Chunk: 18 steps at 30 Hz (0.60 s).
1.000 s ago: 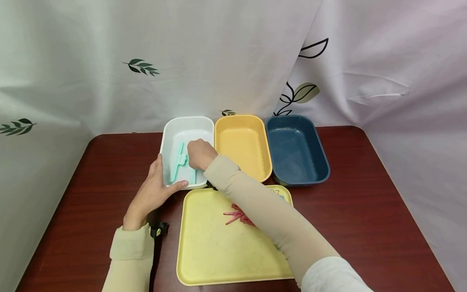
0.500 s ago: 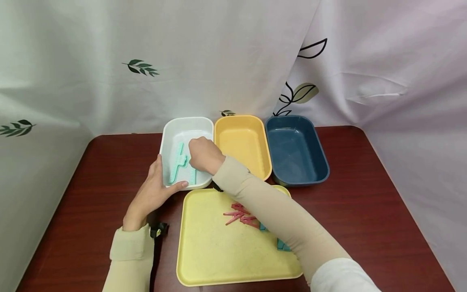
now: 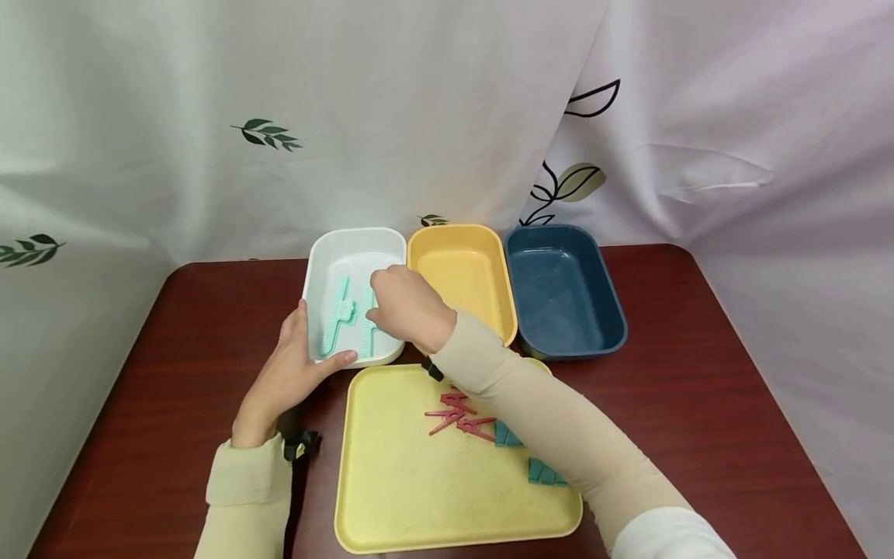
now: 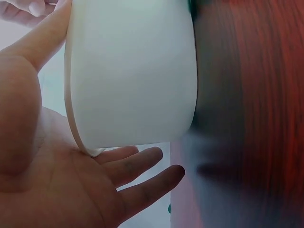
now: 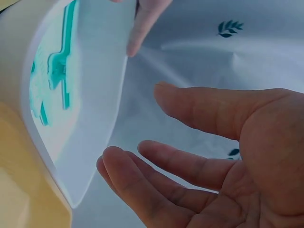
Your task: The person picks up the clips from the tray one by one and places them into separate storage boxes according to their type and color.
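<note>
My left hand [image 3: 285, 379] rests at the near left corner of the white bin [image 3: 356, 242], its straight fingers along the left wall and its thumb at the front rim. In the left wrist view, the fingers [image 4: 142, 190] extend past the bin's wall. Two long mint-green sealing clips lie in the bin, the left one [image 3: 340, 314] and the right one [image 3: 367, 330], partly hidden by my right hand. My right hand [image 3: 414, 307] is over the bin's right side. In the right wrist view its thumb and fingers [image 5: 128, 180] are apart, with nothing between them.
A yellow bin [image 3: 464, 264] and a dark blue bin [image 3: 562, 291] stand to the right of the white one. In front, a pale yellow tray [image 3: 405, 481] carries several red clothespins [image 3: 459, 413] and teal clips [image 3: 547, 472]; my right forearm crosses over it.
My right hand has drawn back rightward and lifted from the white bin's floor, uncovering more of the right-hand mint-green sealing clip. The left hand stays at the bin's corner.
</note>
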Motion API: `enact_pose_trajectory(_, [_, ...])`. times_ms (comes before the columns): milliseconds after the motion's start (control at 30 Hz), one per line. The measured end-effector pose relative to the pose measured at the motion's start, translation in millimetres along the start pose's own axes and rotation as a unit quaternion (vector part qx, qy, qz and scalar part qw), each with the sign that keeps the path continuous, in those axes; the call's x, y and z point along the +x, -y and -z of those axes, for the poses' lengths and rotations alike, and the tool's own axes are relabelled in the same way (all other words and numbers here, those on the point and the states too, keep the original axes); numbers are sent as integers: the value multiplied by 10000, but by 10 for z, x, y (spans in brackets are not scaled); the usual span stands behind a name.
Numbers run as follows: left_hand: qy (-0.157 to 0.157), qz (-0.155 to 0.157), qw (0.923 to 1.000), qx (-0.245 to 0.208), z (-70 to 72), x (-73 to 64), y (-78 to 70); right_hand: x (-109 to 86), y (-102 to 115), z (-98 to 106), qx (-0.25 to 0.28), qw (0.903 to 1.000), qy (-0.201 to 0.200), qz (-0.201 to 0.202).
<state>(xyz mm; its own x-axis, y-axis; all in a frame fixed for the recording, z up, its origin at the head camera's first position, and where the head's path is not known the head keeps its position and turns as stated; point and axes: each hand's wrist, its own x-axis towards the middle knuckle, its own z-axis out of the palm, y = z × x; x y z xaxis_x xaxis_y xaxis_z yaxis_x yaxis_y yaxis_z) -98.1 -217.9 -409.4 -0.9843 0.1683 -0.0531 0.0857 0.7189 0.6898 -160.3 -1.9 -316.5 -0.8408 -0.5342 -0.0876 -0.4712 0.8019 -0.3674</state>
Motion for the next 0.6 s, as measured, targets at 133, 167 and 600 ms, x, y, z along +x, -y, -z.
enact_pose_trajectory(133, [-53, -44, 10000, 22, -6, -1, 6, -101, -31, 27, 137, 9999, -93, -16])
enact_pose_trajectory(167, [-78, -67, 9999, 21, -10, -3, 4, -129, -39, 32, 205, 9997, -105, -45])
enact_pose_trajectory(600, [-691, -7, 9968, 410, -38, -11, -109, -464, -229, 103, 632, 9973, -348, -144])
